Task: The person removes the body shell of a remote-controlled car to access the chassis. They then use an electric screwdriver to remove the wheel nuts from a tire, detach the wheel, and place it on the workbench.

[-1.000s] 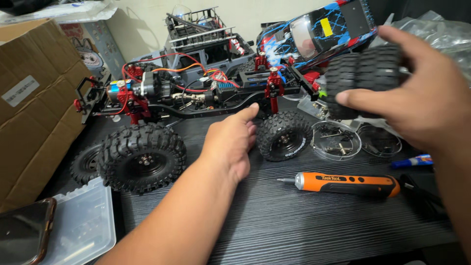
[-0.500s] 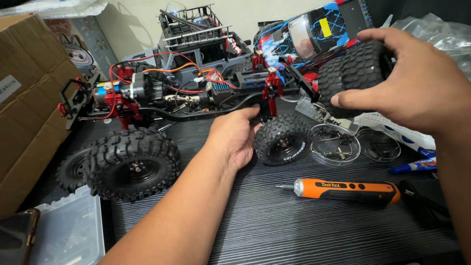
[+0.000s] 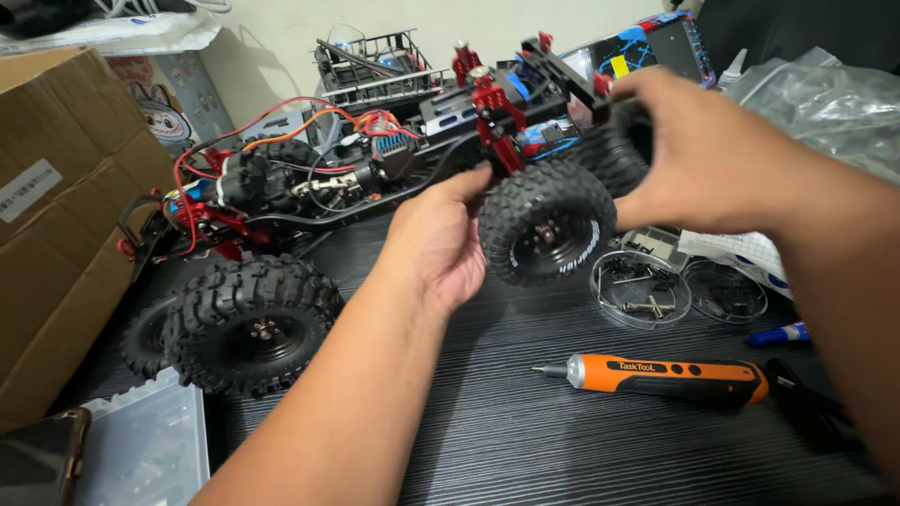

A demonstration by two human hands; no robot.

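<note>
Both hands were busy, left [image 3: 441,248] cupping the mounted front wheel [image 3: 547,234], right [image 3: 698,155] gripping a loose tyre [image 3: 623,150] by the chassis [image 3: 375,173]; rear wheel [image 3: 251,323] was on.

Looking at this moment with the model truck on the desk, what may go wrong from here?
1. The left hand steadies the front wheel while the right hand holds a loose tyre by the chassis; its exposed wires might snag.
2. The shallow clear dish of small screws sits just under the right forearm; a nudge may scatter them.
3. The orange screwdriver lies loose and could roll.
</note>
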